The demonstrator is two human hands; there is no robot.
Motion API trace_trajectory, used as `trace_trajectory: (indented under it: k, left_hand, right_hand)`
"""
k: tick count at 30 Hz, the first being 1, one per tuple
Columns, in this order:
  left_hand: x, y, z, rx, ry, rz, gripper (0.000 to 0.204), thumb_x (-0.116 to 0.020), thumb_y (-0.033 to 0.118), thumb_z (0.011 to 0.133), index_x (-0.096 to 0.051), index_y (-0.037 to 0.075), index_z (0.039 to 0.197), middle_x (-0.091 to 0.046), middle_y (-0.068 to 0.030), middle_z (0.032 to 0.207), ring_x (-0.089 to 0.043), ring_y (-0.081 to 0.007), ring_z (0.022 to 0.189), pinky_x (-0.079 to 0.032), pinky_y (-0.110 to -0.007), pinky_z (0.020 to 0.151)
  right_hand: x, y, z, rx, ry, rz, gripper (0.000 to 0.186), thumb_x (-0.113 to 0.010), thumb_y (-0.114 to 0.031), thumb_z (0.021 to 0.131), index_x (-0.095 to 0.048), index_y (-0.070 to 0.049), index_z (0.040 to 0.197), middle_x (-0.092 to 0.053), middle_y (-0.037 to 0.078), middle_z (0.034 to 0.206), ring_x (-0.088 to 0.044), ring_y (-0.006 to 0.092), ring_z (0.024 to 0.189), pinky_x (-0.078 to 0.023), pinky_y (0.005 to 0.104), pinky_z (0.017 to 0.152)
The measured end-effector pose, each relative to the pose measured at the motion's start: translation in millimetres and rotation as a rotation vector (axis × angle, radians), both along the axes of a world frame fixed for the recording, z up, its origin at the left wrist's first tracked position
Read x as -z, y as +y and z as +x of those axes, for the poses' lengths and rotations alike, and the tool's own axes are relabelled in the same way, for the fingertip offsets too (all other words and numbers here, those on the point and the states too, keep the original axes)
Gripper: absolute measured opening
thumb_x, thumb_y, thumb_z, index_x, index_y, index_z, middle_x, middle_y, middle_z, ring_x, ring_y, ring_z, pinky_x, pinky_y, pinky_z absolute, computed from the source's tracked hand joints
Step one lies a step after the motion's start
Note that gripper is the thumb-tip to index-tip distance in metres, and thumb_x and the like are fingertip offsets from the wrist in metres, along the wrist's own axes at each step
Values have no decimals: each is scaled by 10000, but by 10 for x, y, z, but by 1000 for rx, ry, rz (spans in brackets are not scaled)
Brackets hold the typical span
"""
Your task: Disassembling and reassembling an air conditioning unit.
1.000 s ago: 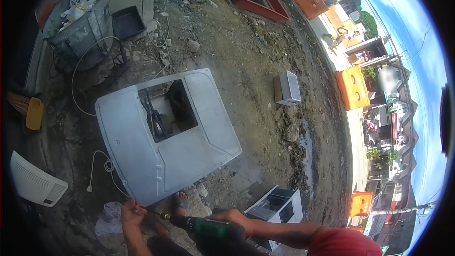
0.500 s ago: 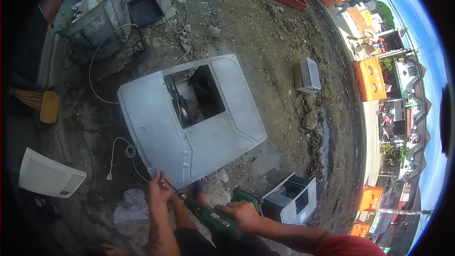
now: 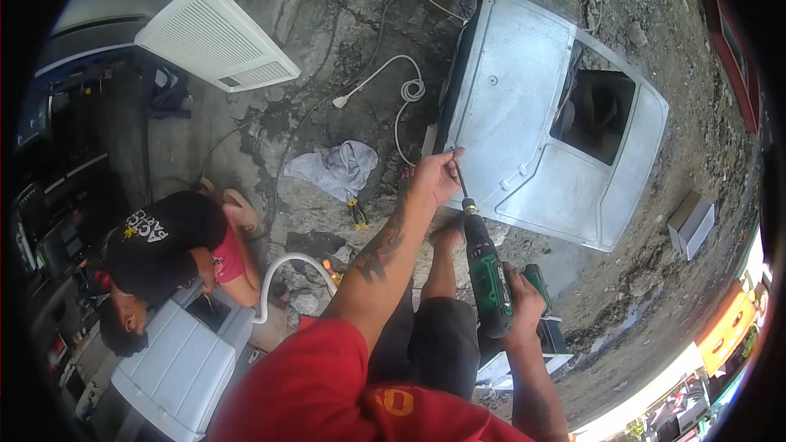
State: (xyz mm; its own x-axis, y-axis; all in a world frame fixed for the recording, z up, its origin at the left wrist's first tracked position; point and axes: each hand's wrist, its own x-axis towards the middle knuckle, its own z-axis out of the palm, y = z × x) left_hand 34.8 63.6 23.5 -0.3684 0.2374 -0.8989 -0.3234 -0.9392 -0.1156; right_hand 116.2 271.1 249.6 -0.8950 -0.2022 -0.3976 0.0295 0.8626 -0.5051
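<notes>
My right hand [image 3: 524, 304] grips the handle of a green and black cordless drill [image 3: 489, 277]. A long thin driver bit [image 3: 462, 178] runs from its chuck to the near-left corner of a grey metal casing [image 3: 512, 106]. At that corner my left hand [image 3: 436, 178] pinches the bit's tip between thumb and fingers; whether a screw sits there is hidden by the fingertips. The casing lies on the ground, and dark parts show through its rectangular opening [image 3: 602, 119].
Left of my arm lie a grey rag [image 3: 336, 168], yellow-black pliers [image 3: 357, 214] and a white plug cord [image 3: 381, 74]. Farther off is a white louvered panel [image 3: 217, 37]. A person in black [image 3: 168, 233] bends over a light-grey plastic tub unit [image 3: 176, 360] at lower left.
My view has swung left, bringing the bent-over person and the tub unit into sight. Both hands stay at the drill and the casing's corner.
</notes>
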Motion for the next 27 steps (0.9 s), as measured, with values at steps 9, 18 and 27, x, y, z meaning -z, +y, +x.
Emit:
trace_trajectory:
  k: [9, 18, 27]
  left_hand:
    - [25, -20, -42, 148, -13, 62, 240, -504, 146, 991, -653, -30, 1056, -426, 45, 682, -415, -81, 617, -354, -255, 598]
    - [39, -108, 118, 245, 154, 41, 243, -511, 175, 995, -663, -11, 1029, -482, 43, 692, -441, -85, 601, -388, -244, 592]
    - [-97, -651, 619, 536, 240, -397, 219, -482, -44, 907, -622, -38, 1076, -650, -108, 1005, -645, -195, 878, -536, -300, 773]
  right_hand:
    - [-94, -139, -214, -12, -39, 28, 428, -680, -217, 747, -677, -41, 1137, -658, 123, 782, -658, 311, 687, -511, 380, 621]
    - [-399, -477, -665, 66, -212, 92, 407, -707, -256, 732, -680, -55, 1084, -684, 186, 792, -677, 392, 750, -535, 429, 659]
    - [-608, -892, -1116, 72, -409, 239, 504, -695, -200, 729, -644, -2, 1190, -680, 262, 878, -664, 427, 872, -532, 452, 772]
